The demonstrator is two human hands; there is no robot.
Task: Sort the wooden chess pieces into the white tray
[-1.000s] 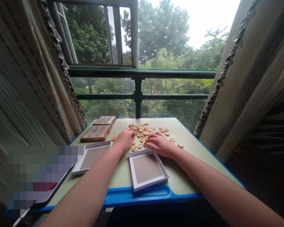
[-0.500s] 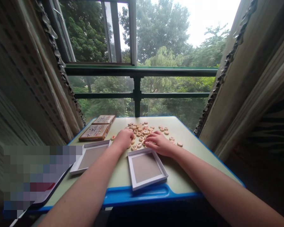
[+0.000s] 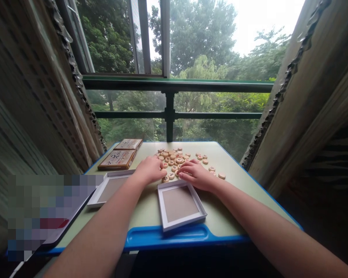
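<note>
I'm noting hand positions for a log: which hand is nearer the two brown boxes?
Left. The left hand is just right of the brown boxes; the right hand is farther right, over the near side of the round pieces.

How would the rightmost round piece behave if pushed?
The rightmost piece lies flat on the table, so it would probably slide rather than roll. Its round outline suggests it could roll on edge. Looks thick, so likely rigid.

you've got clear table right of the discs, a slot between your left forearm and the near tray, boxes blocking far left
</note>
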